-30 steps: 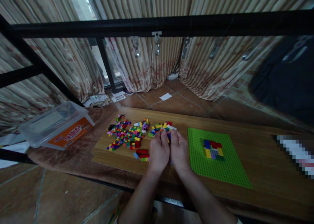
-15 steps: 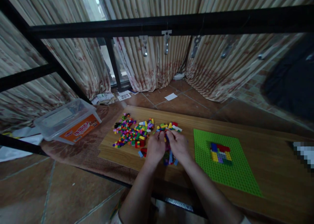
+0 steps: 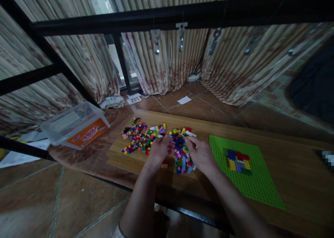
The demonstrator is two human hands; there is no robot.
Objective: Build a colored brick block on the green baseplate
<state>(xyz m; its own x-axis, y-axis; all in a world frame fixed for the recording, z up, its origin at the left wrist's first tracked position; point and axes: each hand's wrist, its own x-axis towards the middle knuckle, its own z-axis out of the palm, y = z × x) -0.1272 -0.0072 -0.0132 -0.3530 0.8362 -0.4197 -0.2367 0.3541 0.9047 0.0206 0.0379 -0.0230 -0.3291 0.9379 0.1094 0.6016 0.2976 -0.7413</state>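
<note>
Hands, left [image 3: 157, 151] and right [image 3: 202, 153], now farther apart beside loose bricks [image 3: 178, 155]

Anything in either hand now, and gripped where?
Cannot tell: the left hand and right hand are near loose bricks, but any piece in them is too small to make out.

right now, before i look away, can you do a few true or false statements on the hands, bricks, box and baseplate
1. The green studded baseplate lies right of the right hand. True.
2. The left hand touches the right hand. False: a gap separates the two hands.
3. Small building bricks lie between the hands. True.
4. The orange-labelled plastic box stands on the wooden board. False: it stands on brown cloth, left of the board.
5. The brick assembly is all one colour. False: the brick assembly is multicoloured.
</note>
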